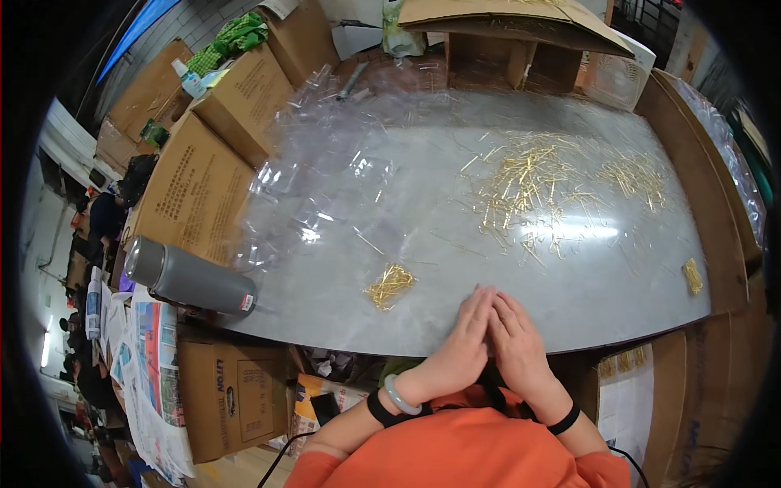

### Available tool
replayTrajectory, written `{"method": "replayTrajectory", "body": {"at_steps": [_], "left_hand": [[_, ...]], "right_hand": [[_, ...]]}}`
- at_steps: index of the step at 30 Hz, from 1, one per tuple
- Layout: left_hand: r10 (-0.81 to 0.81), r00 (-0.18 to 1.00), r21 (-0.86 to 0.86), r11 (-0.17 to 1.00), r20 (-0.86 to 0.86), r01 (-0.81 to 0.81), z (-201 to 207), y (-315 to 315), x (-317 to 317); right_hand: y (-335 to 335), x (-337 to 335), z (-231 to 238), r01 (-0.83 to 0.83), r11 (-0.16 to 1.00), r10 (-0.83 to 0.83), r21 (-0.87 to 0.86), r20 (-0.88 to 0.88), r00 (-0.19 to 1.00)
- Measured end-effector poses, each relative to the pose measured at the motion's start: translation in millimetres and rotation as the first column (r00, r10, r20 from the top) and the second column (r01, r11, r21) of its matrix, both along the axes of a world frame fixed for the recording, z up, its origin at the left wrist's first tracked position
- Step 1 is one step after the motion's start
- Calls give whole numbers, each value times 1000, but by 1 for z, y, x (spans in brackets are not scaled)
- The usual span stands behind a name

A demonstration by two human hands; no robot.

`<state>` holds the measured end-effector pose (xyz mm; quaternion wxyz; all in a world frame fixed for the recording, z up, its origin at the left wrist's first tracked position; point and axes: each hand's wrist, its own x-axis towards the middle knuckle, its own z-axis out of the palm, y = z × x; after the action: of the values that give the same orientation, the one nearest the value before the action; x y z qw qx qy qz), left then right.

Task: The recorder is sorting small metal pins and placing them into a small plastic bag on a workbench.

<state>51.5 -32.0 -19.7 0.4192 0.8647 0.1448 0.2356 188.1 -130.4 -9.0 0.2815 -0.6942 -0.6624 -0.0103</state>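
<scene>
My left hand (462,346) and my right hand (517,342) meet at the front edge of the grey tabletop (325,313). Their fingers are stretched out, with the tips leaning together; the space between the palms is hidden. Left of them lies a small heap of gold wire hooks (390,286). A large loose pile of gold hooks (529,183) spreads beyond my hands, with a thinner scatter of hooks (634,179) to its right. Near the right edge rests a tidy little bundle of hooks (692,276). Clear plastic packs (325,163) cover the left and far-left part of the table.
A grey flask (191,276) lies tilted at the left edge, beside upright cardboard boxes (191,183). An open carton (512,24) and a white fan-like box (617,77) stand at the back. A cardboard wall (700,154) borders the right side. Newspapers (154,366) hang at lower left.
</scene>
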Motion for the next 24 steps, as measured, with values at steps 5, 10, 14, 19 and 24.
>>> {"method": "replayTrajectory", "body": {"at_steps": [5, 10, 14, 19, 24], "left_hand": [[382, 917, 44, 920, 116, -389, 28, 23, -48], [758, 626, -186, 599, -183, -779, 17, 62, -114], [692, 622, -213, 589, -366, -780, 32, 83, -105], [640, 676, -390, 554, -365, -736, 34, 86, -87], [530, 838, -798, 446, -129, -405, 23, 59, -114]], "right_hand": [[-3, 4, 9, 33, 999, -33, 2, -103, 994], [-4, 3, 6, 15, 1000, -15, 12, -27, 1000], [-2, -4, 2, 61, 996, -58, 64, -41, 997], [-1, -2, 0, 62, 993, -63, 103, 1, 998], [-2, -2, 2, 44, 992, -46, 120, 16, 999]]}}
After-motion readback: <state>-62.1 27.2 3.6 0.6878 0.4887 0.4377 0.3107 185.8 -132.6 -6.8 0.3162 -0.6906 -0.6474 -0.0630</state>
